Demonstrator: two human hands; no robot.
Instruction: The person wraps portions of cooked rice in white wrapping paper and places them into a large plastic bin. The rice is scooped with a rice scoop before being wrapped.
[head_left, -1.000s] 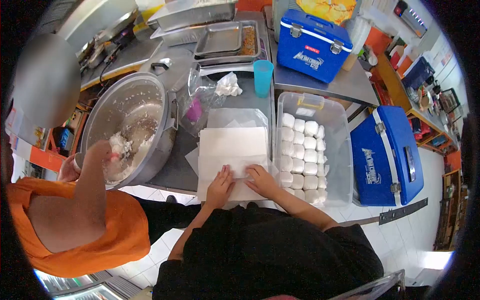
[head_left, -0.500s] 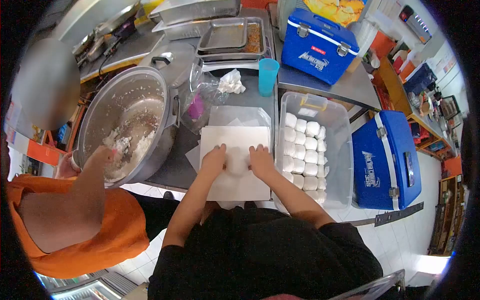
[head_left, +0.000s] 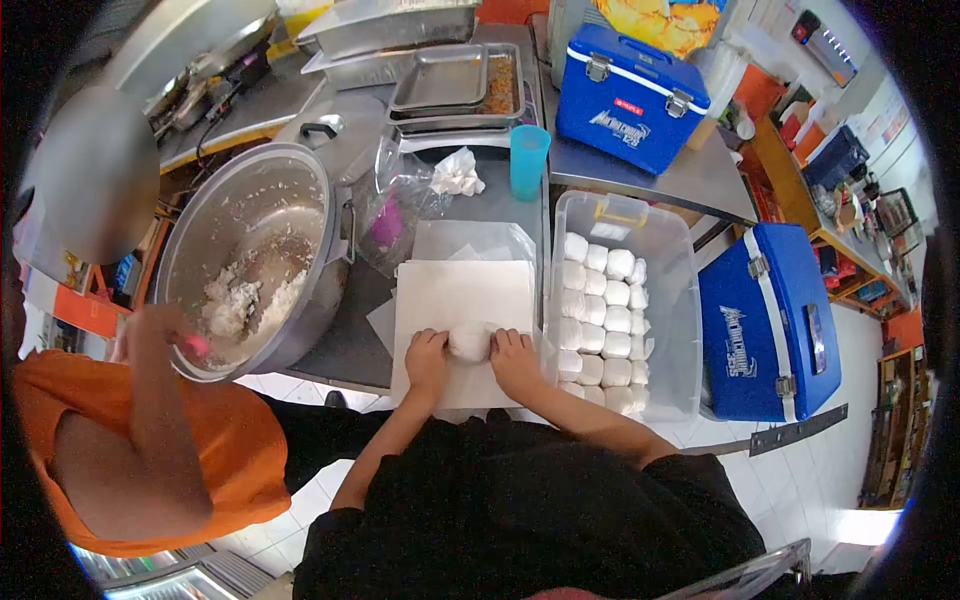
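Note:
A rounded white bundle [head_left: 469, 343], apparently rice in wrapping paper, lies on the near part of a stack of white paper sheets [head_left: 465, 290]. My left hand [head_left: 427, 360] grips its left end with curled fingers. At the opposite end, my right hand [head_left: 514, 358] presses in with its fingers closed on the wrapping. To the right, a clear plastic tub [head_left: 672, 300] holds rows of similar white wrapped bundles [head_left: 616, 320].
On the left, a co-worker in an orange shirt [head_left: 220, 450] holds a pink tool [head_left: 195, 346] over a large metal pot [head_left: 335, 215] containing white rice [head_left: 232, 305]. A blue cup [head_left: 529, 165], crumpled tissue [head_left: 457, 173], metal trays [head_left: 440, 80] and blue coolers [head_left: 635, 95] stand around.
Both my hands and the bundle have moved toward me along the paper. The co-worker's hand has drawn back from the rice toward the pot's near rim.

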